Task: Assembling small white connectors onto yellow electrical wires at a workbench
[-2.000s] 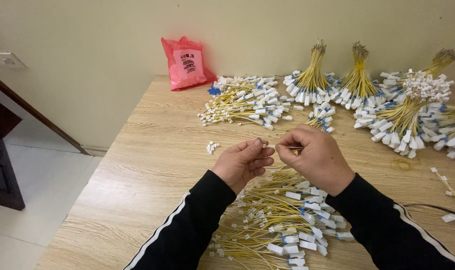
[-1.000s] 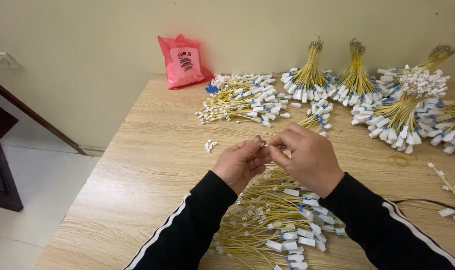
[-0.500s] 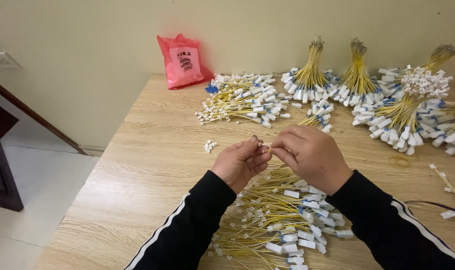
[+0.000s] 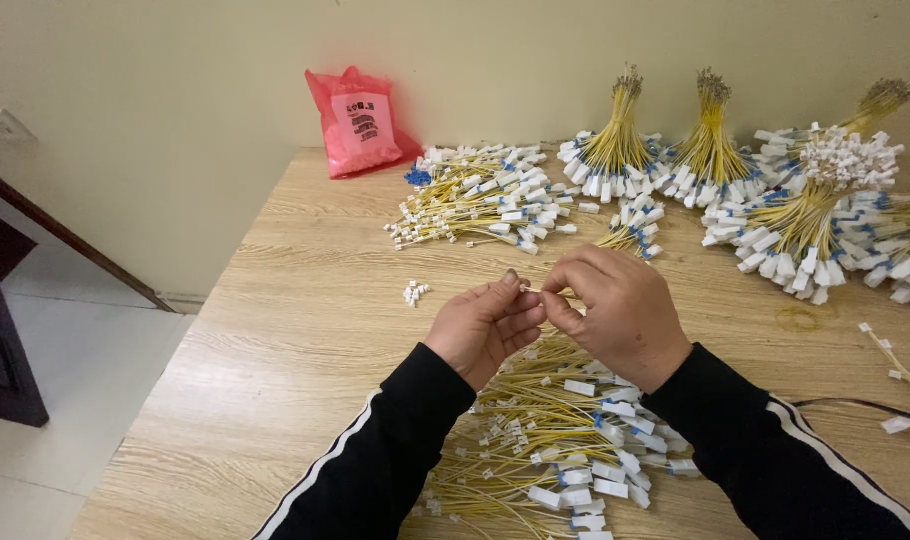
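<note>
Hands have drifted slightly left; left hand (image 4: 485, 325) and right hand (image 4: 615, 310) are pinching one yellow wire (image 4: 537, 292), bundles (image 4: 675, 160) done, loose pile (image 4: 555, 440) remaining.

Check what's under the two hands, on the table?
Under the left hand and right hand lies a loose pile of yellow wires with white tags, on the wooden table. The pile's top end is covered by the hands and black sleeves.
</note>
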